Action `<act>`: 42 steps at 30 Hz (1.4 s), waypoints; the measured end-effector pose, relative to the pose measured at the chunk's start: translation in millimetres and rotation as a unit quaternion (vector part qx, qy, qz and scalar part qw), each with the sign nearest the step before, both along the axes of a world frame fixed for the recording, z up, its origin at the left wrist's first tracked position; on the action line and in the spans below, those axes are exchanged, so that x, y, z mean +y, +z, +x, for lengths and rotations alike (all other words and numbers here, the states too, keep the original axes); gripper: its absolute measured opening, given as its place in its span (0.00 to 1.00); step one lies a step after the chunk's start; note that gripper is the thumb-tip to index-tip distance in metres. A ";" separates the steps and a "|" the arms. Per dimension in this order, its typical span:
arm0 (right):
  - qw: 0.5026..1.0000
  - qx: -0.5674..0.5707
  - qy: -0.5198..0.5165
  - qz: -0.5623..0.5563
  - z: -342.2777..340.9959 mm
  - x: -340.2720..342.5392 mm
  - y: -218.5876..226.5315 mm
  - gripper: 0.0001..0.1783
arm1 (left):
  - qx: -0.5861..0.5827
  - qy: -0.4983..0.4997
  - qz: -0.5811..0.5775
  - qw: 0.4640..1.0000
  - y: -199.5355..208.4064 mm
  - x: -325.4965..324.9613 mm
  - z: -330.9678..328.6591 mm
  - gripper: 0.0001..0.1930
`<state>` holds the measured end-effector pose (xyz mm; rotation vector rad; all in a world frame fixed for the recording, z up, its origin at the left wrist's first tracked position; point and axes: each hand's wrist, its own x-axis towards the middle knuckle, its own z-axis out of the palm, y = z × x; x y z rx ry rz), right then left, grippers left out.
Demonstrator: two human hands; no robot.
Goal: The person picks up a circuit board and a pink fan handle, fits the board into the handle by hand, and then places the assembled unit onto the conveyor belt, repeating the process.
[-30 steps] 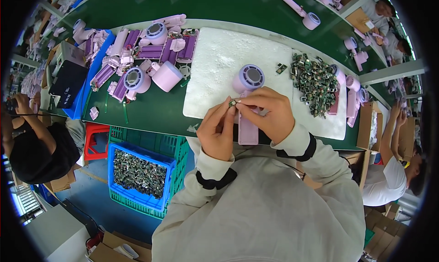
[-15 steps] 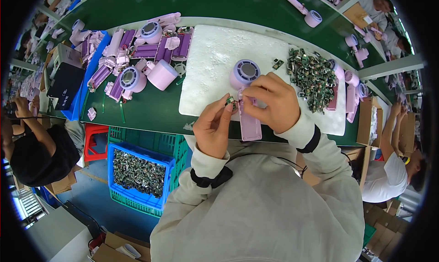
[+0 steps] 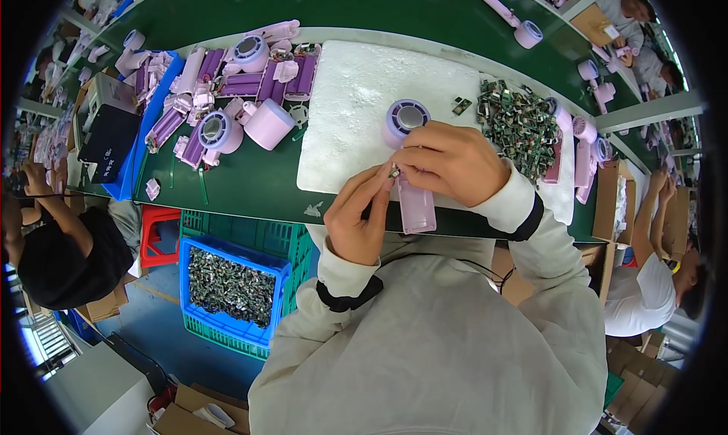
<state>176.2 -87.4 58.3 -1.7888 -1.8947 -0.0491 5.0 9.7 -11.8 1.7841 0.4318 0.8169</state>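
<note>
A lilac handheld fan lies in front of me, its round head (image 3: 407,117) on the white foam sheet (image 3: 353,94) and its open handle shell (image 3: 417,209) pointing towards me. My left hand (image 3: 358,216) pinches a small green circuit board (image 3: 393,172) beside the top of the handle. Above the handle, my right hand (image 3: 455,166) is closed, its fingertips meeting the left ones at the board. Whatever the right fingertips grip is hidden by the fingers. One loose pair of circuit boards (image 3: 461,105) lies on the foam beyond my right hand.
Right of my hands is a heap of circuit boards (image 3: 517,128). Purple fan parts (image 3: 269,124) crowd the left side beside a blue tray (image 3: 155,124). Below the table edge, a blue bin (image 3: 231,283) holds more boards. Co-workers sit at both sides.
My right hand has shifted slightly left and down, and its fingertips now meet my left ones. The circuit board is more covered by fingers. A fan on the far green surface has slid right.
</note>
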 end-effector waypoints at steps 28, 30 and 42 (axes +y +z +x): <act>0.998 0.068 -0.011 -0.014 -13.9 -6.2 -1.8 0.09 | -0.011 -0.006 0.011 1.000 -4.2 6.3 -9.1 0.15; 0.986 0.150 -0.067 -0.031 -26.7 -8.3 -0.9 0.07 | -0.043 0.014 0.079 0.996 -11.0 -0.2 -6.1 0.18; 0.951 0.217 -0.219 0.005 -40.1 -6.1 17.7 0.04 | -0.059 0.034 0.127 0.990 12.7 -10.4 8.3 0.20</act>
